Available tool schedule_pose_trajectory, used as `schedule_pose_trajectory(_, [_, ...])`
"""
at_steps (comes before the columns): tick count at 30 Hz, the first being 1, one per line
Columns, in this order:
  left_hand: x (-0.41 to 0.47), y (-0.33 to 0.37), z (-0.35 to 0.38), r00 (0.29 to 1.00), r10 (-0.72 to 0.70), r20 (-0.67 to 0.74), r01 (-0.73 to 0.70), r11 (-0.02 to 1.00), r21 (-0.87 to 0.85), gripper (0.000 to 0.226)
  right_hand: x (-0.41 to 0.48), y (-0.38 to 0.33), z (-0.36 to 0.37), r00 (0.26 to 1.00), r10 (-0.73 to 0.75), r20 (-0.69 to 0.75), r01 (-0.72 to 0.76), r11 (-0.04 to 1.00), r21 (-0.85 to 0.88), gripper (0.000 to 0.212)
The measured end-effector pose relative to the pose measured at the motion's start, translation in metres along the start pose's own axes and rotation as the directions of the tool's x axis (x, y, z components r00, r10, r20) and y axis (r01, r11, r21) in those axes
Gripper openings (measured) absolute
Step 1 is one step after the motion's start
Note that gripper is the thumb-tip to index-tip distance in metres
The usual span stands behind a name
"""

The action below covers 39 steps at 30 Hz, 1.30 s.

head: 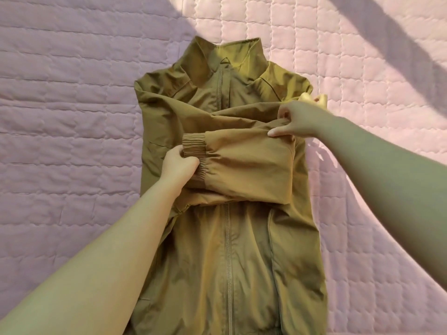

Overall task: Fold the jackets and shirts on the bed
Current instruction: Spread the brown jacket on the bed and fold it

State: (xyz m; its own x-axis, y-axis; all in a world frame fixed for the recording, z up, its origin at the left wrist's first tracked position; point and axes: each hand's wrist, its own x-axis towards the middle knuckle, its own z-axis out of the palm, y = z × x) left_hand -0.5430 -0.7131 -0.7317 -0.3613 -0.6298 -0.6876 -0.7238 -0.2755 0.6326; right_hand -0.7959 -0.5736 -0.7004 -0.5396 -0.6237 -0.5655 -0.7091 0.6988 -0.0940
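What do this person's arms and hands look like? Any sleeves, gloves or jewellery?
Both are bare. The left hand and right hand wear no gloves, and no ring shows on the fingers in view. The left forearm and right forearm show no sleeve, watch or bracelet as far as the picture reaches.

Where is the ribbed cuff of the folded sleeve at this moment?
In the head view, the ribbed cuff lies left of centre across the chest of the jacket, gripped by the left hand.
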Motion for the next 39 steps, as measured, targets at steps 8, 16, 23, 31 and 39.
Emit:
schedule_pose_trajectory(8, [-0.027,-0.023,0.023,0.578,0.769,0.271,-0.679,0.269,0.683,0.058,-0.090,-0.078,0.104,0.869,-0.063,-0.490,0.097,0.994,0.045,0.057])
schedule_pose_trajectory(16, [0.013,-0.064,0.016,0.766,0.456,0.453,-0.543,0.080,0.836,0.073,-0.062,-0.034,0.144,0.991,0.026,-0.133,-0.039,0.994,-0.098,0.068])
schedule_pose_trajectory(23, [-0.015,-0.071,-0.016,0.696,0.636,0.332,-0.552,0.178,0.815,0.074,-0.080,-0.066,0.126,0.985,0.086,-0.150,-0.099,0.992,-0.079,0.064])
schedule_pose_trajectory(31, [-0.097,-0.160,-0.068,0.906,0.413,-0.092,-0.256,0.708,0.659,0.076,-0.180,-0.174,0.182,0.928,-0.263,-0.265,0.307,0.941,0.142,0.061])
schedule_pose_trajectory(39, [-0.142,-0.203,-0.075,0.932,0.343,-0.114,-0.214,0.777,0.591,0.032,-0.231,-0.233,0.260,0.965,-0.263,0.000,0.262,0.962,0.077,0.059])
